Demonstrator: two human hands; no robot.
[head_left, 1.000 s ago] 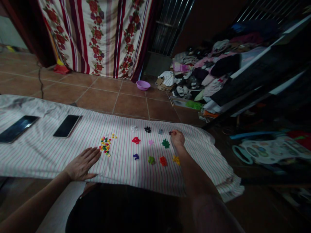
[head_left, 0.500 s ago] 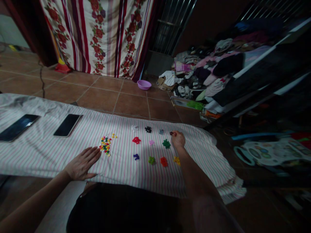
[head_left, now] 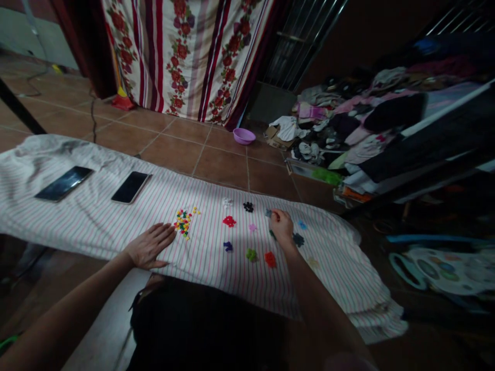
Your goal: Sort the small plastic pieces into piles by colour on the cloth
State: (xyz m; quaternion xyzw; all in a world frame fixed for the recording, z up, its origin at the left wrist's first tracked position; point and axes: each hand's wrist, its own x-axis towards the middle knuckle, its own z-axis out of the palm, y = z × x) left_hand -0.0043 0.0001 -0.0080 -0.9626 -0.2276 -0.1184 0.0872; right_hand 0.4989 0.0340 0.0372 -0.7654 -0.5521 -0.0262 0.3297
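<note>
Our left grip (head_left: 151, 246) lies spread, perhaps steadying the cloth (head_left: 162, 193) beside mixed pieces (head_left: 183, 222). Our right grip (head_left: 282, 226) bunches by the grey pile (head_left: 268, 212); whether pinching, we cannot tell.

Black fabric garment (head_left: 201, 324) is worn over the lap; folds and seams are lost in shadow. Small pointed tip is seen at its left edge. Left hand (head_left: 151, 247) and right hand (head_left: 283, 228) are left bare, likewise left forearm (head_left: 77, 309) and right forearm (head_left: 313, 283).
</note>
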